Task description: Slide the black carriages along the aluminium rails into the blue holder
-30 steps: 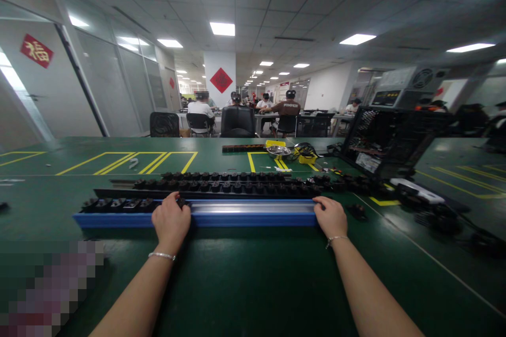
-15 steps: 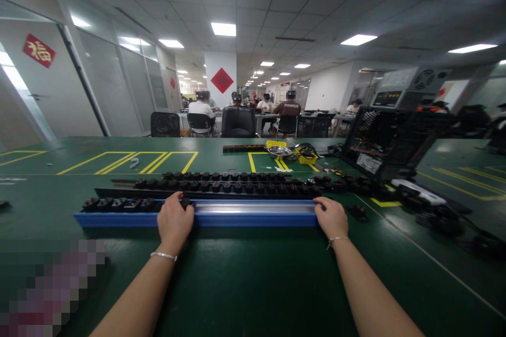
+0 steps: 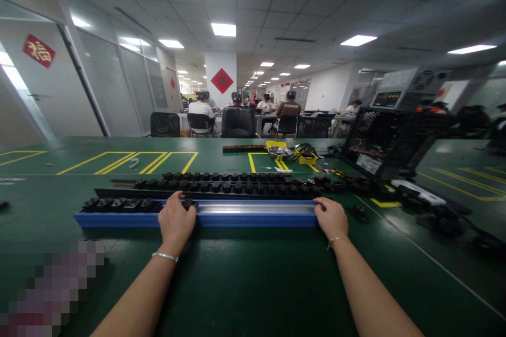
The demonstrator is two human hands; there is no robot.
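Observation:
A long blue rail (image 3: 253,219) with a silvery inner channel lies crosswise on the green table (image 3: 253,284). Several black parts (image 3: 118,204) sit in a row in its left portion. My left hand (image 3: 176,219) is closed over the rail near its middle, with a black part (image 3: 188,203) at the fingers. At the rail's right end my right hand (image 3: 331,217) grips the edge, fingers bent over it. Behind the rail lies a dark strip (image 3: 130,193), and beyond it stand rows of black parts (image 3: 237,188).
An open black computer case (image 3: 391,142) stands at the right back, a power supply (image 3: 411,87) on top. Cables and a white device (image 3: 419,192) lie at the right. A metal bowl (image 3: 280,151) sits farther back. Seated people (image 3: 289,109) are in the distance.
My left hand has shifted very slightly to the right along the blue rail, and the black part beside its fingers has shifted with it. My right hand has not visibly moved.

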